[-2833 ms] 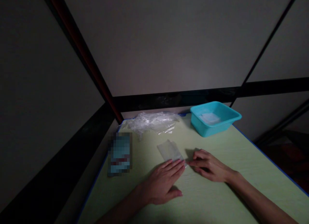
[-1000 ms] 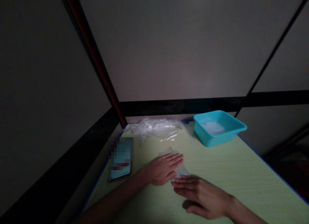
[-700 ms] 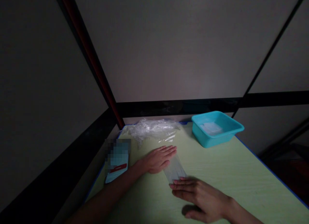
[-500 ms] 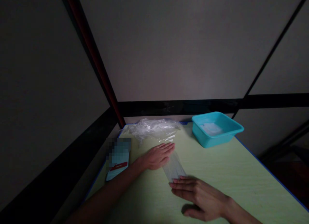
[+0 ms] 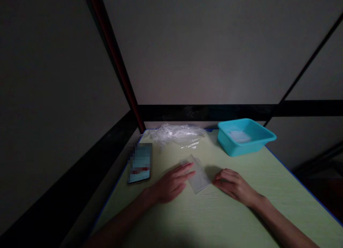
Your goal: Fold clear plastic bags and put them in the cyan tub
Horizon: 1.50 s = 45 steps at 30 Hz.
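A small, flat, see-through plastic bag (image 5: 199, 180) lies slantwise on the pale green table, in the middle of the head view. My left hand (image 5: 173, 183) rests open at its left side, fingers spread and their tips over the bag. At the bag's right edge is my right hand (image 5: 232, 185), its fingers curled together in a pinch at the corner. The fingertips hide the exact hold there. Behind the bag lies a crumpled heap of clear plastic (image 5: 174, 133).
A turquoise basin (image 5: 235, 150) stands at the back right with white flat pieces (image 5: 239, 136) in it. On the left lies a phone (image 5: 140, 164), partly blurred out. Panelled walls border the table (image 5: 268, 191) behind and to the left.
My right hand has gone from lying flat on the bag's near end to a pinch at its right edge. My left hand has drawn back slightly with fingers spread. The view has shifted a little.
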Motion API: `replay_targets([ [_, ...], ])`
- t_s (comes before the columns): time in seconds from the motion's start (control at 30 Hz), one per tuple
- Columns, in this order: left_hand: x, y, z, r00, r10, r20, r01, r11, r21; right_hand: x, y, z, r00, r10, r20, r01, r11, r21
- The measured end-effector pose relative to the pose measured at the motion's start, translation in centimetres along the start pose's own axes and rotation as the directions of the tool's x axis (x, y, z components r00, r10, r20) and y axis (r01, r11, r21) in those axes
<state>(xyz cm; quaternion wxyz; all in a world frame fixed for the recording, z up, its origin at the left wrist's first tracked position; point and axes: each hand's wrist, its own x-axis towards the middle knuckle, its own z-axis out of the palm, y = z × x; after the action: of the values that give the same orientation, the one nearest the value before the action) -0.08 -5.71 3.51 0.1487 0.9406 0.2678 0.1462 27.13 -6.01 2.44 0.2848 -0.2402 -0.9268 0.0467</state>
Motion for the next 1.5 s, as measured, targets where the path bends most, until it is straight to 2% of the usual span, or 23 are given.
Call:
replay_targets([
  [0.13, -0.2, 1.1, 0.3, 0.990, 0.110, 0.090, -0.116, 0.991, 0.061, 0.3, 0.0, 0.2, 0.995, 0.002, 0.095, 0.014, 0.985, -0.170],
  [0.23, 0.0, 1.2, 0.5, 0.986, 0.132, 0.098, -0.141, 0.987, 0.083, 0.4, 0.0, 0.6, 0.985, -0.073, 0.153, 0.114, 0.954, -0.277],
  [0.33, 0.2, 1.1, 0.7, 0.984, 0.144, 0.102, -0.153, 0.984, 0.090, 0.5, 0.2, 1.0, 0.979, -0.126, 0.163, 0.175, 0.926, -0.335],
  [0.67, 0.2, 1.3, 0.6, 0.988, 0.141, 0.059, -0.144, 0.988, 0.057, 0.8, 0.0, 1.0, 0.967, -0.023, 0.252, 0.101, 0.949, -0.299],
  [0.8, 0.1, 1.1, 0.9, 0.993, 0.116, 0.036, -0.118, 0.992, 0.051, 0.6, -0.4, 0.8, 0.961, -0.045, 0.271, 0.114, 0.962, -0.246],
  [0.97, 0.2, 1.0, 1.3, 0.998, 0.056, -0.010, -0.055, 0.996, 0.064, 0.5, -1.7, 0.4, 0.930, -0.082, 0.357, 0.152, 0.973, -0.173],
  [1.13, 0.2, 1.0, 1.4, 0.998, 0.036, -0.052, -0.033, 0.998, 0.056, 0.7, -2.2, 0.2, 0.924, 0.020, 0.381, 0.016, 0.996, -0.092],
  [1.27, 0.5, 1.0, 1.6, 0.996, -0.007, -0.085, 0.010, 1.000, 0.027, 1.1, -1.8, -0.2, 0.921, 0.202, 0.334, -0.224, 0.974, 0.028],
  [1.37, 1.1, 1.1, 2.0, 0.985, -0.092, -0.146, 0.088, 0.995, -0.038, 2.0, -1.0, -0.4, 0.889, 0.356, 0.288, -0.421, 0.883, 0.209],
  [1.5, 1.9, 1.3, 2.8, 0.938, -0.253, -0.235, 0.219, 0.962, -0.162, 3.6, 0.4, -0.3, 0.808, 0.469, 0.357, -0.589, 0.628, 0.508],
])
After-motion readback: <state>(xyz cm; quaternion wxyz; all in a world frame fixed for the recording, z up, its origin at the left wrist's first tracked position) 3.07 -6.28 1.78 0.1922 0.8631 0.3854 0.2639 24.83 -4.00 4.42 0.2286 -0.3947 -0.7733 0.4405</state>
